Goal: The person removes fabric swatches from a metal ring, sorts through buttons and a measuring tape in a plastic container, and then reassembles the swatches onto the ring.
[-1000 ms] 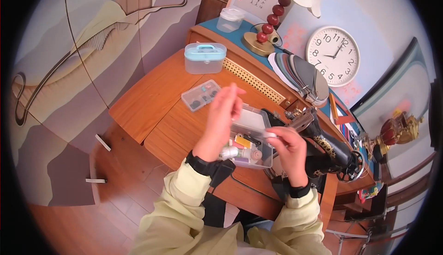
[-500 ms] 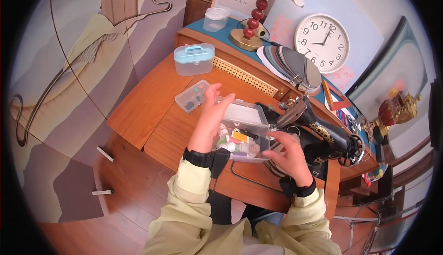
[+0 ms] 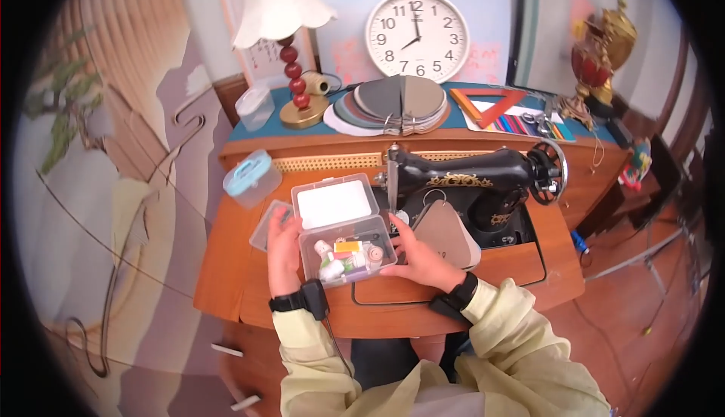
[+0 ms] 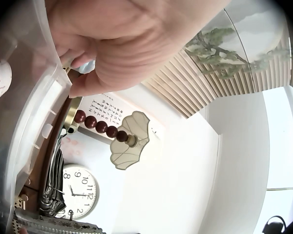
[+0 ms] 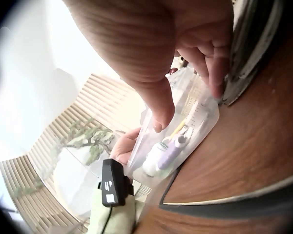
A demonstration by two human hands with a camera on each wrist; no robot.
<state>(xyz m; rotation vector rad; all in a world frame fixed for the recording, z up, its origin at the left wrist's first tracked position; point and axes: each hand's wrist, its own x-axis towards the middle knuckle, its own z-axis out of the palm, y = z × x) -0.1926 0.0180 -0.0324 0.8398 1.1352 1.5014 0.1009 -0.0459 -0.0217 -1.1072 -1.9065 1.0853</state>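
Note:
A clear plastic box [image 3: 310,267] stands on the sewing table with its lid [image 3: 332,202] raised behind it. Inside lie a yellow piece [image 3: 348,247], white and lilac thread spools [image 5: 173,152] and other small items. My left hand [image 3: 284,257] holds the box's left side; its thumb is right at the rim in the left wrist view. At the right end my right hand [image 3: 423,261] grips the box, thumb towards the front and fingers further back. A shallow compartment box [image 3: 266,224] is partly hidden behind my left hand.
A black sewing machine [image 3: 468,171] stands to the right, with brown fabric or card pieces [image 3: 447,236] on its bed. A blue-lidded container [image 3: 253,179] sits at the back left. On the rear shelf are a lamp [image 3: 294,77], clock [image 3: 418,37] and set squares [image 3: 489,107].
My right hand has let go of a small white thing and come to the box's right end. My left hand has lowered to its left side. The head view has turned right and levelled.

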